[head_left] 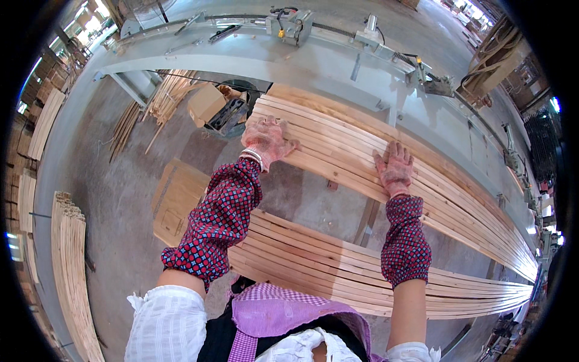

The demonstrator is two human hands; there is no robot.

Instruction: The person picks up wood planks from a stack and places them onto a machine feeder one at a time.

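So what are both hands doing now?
Left hand: curled at the end of the wooden strips; grip can't be told.
Right hand: open, laid on the same strips.

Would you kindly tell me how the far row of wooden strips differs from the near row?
The far row has the left hand and right hand on it; the near row has neither. The far row lies nearer the grey machine, the near row nearer the purple apron. Both are long, pale strips laid side by side.
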